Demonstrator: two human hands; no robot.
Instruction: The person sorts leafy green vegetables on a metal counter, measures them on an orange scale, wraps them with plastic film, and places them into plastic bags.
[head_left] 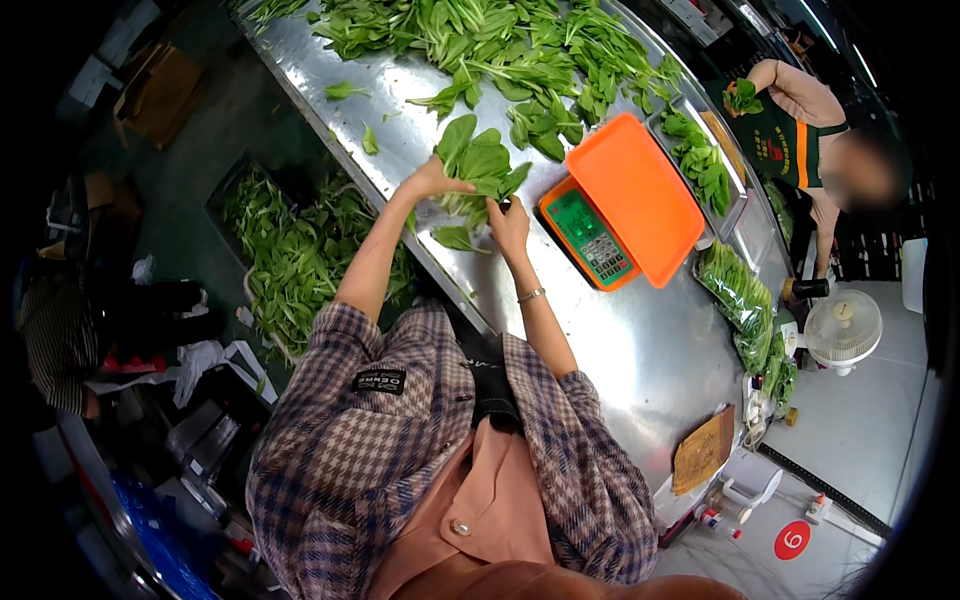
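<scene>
Over the steel table (630,360), my left hand (432,180) grips a bunch of leafy greens (478,160) from its left side, fingers partly under the leaves. My right hand (508,218) is closed at the bunch's lower right, fingers on the leaves and stems. A loose leaf (460,240) lies below the bunch. Just right of my hands sits an orange scale (590,240) with a lit display and an orange top pan (635,195). A big pile of greens (530,50) spreads along the table's far end.
A metal tray of greens (695,160) and bagged greens (735,300) line the right edge, near a white fan (840,330). A co-worker (805,140) holds greens beyond it. A crate of greens (280,260) stands on the floor at left, near another person (60,340).
</scene>
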